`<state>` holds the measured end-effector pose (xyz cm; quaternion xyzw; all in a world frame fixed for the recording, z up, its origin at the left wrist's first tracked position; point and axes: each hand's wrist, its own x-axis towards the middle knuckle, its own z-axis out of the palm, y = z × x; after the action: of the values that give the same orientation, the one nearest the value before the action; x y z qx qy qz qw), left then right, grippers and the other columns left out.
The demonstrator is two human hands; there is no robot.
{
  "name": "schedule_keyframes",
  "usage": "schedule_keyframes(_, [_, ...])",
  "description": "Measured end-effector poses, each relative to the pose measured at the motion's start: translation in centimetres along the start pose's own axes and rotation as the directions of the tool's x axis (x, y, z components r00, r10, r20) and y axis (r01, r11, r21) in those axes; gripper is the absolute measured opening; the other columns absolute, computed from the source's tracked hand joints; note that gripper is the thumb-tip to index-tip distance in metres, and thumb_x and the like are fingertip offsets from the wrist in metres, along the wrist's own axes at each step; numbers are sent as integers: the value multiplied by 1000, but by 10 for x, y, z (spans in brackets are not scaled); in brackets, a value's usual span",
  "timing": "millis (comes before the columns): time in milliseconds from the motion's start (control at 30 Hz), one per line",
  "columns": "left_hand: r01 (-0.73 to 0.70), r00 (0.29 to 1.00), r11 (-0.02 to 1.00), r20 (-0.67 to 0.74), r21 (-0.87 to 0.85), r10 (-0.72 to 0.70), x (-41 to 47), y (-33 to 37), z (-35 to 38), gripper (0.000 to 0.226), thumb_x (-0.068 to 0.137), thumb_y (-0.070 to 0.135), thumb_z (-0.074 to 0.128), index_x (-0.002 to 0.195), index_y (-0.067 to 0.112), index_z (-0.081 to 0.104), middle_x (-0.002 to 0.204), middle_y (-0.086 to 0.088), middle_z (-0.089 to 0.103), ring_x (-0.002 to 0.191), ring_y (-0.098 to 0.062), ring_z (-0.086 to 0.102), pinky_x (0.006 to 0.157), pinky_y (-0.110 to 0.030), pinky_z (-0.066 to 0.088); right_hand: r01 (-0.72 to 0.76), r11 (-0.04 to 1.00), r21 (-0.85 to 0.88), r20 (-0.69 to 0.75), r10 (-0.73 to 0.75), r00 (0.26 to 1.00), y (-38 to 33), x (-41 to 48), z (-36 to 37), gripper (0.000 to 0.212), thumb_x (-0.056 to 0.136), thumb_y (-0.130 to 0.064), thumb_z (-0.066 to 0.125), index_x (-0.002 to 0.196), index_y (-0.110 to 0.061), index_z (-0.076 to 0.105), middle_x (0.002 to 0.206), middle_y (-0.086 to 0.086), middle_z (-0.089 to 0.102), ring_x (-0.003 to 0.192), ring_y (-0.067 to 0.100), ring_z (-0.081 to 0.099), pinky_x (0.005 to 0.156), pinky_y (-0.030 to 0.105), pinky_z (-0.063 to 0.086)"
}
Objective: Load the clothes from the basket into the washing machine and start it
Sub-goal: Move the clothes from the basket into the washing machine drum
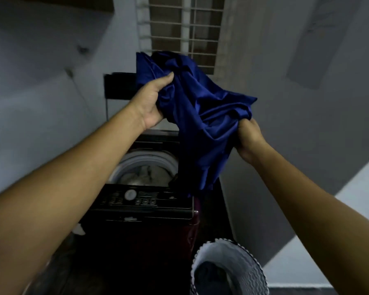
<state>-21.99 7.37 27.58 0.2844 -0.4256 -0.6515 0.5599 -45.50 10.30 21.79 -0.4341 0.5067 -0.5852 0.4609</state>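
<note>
While the washing machine (145, 201) stands open at six o'clock, a blue garment (202, 116) hangs gathered above its drum, ready to drop in.
The left hand (151, 103) at ten o'clock and the right hand (248, 137) at three o'clock clench its folds; the basket (239, 262) sits at five o'clock.

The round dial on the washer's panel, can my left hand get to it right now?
Probably not yet: the left hand grips the blue garment. The dial itself sits uncovered below.
</note>
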Motion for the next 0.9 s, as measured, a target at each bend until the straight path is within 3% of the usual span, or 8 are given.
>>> schedule_keyframes(200, [-114, 991, 993, -71, 32, 116, 8, 47, -63, 24, 99, 23, 61, 117, 11, 71, 125, -10, 71, 117, -27, 67, 105, -47, 51, -17, 992, 129, 47, 12, 999, -12, 31, 93, 30, 101, -8, 43, 123, -11, 63, 121, 14, 70, 111, 36, 67, 93, 49, 59])
schedule_keyframes(333, [-105, 990, 992, -90, 71, 111, 28, 53, -120, 42, 96, 25, 66, 135, 9, 62, 132, -10, 67, 123, -26, 64, 103, -43, 53, -59, 988, 142, 47, 52, 998, 5, 54, 145, 30, 101, -9, 44, 122, -8, 65, 118, 15, 70, 110, 37, 66, 98, 55, 55])
schedule_keyframes(400, [-52, 994, 993, -89, 108, 61, 41, 48, -153, 48, 94, 28, 69, 137, 9, 61, 134, -9, 67, 123, -25, 64, 103, -41, 53, -92, 986, 137, 49, 86, 995, 21, 66, 169, 25, 102, -11, 46, 115, -13, 66, 112, 12, 72, 107, 37, 68, 94, 52, 58])
schedule_keyframes(500, [62, 990, 976, -137, 209, -34, 59, 29, -199, 50, 87, 32, 77, 132, 12, 66, 126, -7, 71, 118, -25, 67, 102, -43, 53, -132, 987, 89, 27, 130, 991, 53, 79, 199, 19, 104, -16, 46, 110, -17, 64, 101, 7, 71, 89, 27, 70, 71, 38, 61])
schedule_keyframes(600, [173, 980, 940, -143, 293, -136, 75, 2, -246, 55, 78, 37, 85, 126, 14, 70, 121, -4, 74, 113, -21, 70, 106, -42, 50, -201, 978, 50, -22, 202, 979, 91, 95, 223, 19, 105, -15, 44, 110, -18, 63, 105, 10, 69, 91, 27, 68, 75, 39, 58])
schedule_keyframes(767, [369, 928, 777, -153, 509, -340, 91, -40, -309, 45, 76, 46, 84, 113, 23, 73, 111, 7, 76, 105, -9, 69, 102, -31, 49, -255, 940, -226, 0, 261, 965, 156, 111, 235, 34, 106, -23, 47, 139, -18, 54, 124, 6, 64, 105, 27, 66, 84, 37, 57])
schedule_keyframes(833, [458, 867, 640, -153, 616, -474, 97, -57, -333, 64, 66, 63, 85, 114, 21, 74, 111, 7, 76, 110, -13, 68, 104, -37, 49, -201, 821, -535, -9, 232, 973, 177, 112, 226, 34, 103, -23, 48, 136, -21, 56, 120, 5, 64, 105, 27, 64, 90, 42, 54])
schedule_keyframes(900, [521, 801, 516, -181, 680, -570, 104, -76, -356, 66, 68, 62, 83, 118, 21, 70, 114, 5, 75, 113, -15, 66, 99, -39, 53, -148, 604, -783, -2, 234, 972, 190, 114, 217, 31, 98, -23, 49, 126, -20, 60, 109, 6, 67, 92, 27, 63, 81, 41, 54])
